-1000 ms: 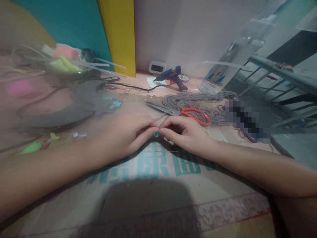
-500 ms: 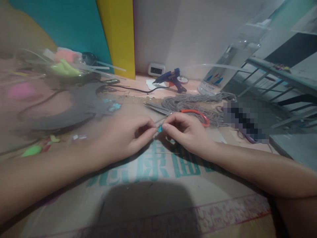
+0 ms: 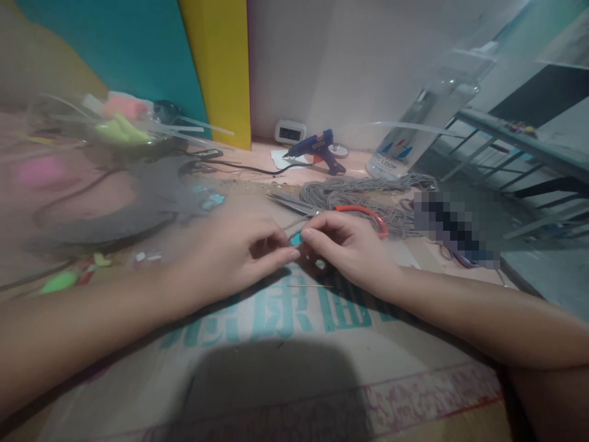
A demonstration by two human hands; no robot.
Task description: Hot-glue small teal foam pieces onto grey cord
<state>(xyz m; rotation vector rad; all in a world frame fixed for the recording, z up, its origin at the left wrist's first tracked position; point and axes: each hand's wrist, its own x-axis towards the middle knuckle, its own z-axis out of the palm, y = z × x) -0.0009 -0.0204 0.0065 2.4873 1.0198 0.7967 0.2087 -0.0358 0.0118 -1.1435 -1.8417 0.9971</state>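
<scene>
A small teal piece is between my two hands, low over the printed cardboard. My right hand pinches its right side between thumb and index finger. On the other side, my left hand has its fingertips closed at the piece's left edge, the thumb lying just below it. A thin grey strand, apparently cord, runs by the fingertips; its exact path is hard to make out. Just behind the hands lie scissors with orange handles. A thin wooden stick rests on the cardboard in front of the fingers.
Grey cord lies in loops behind the scissors. Farther back are a blue glue gun, a small digital clock and a clear bottle. Teal pieces and a green blob lie to the left.
My left thumb has slid right, under the teal piece, and more of the piece shows. My right hand has hardly moved.
</scene>
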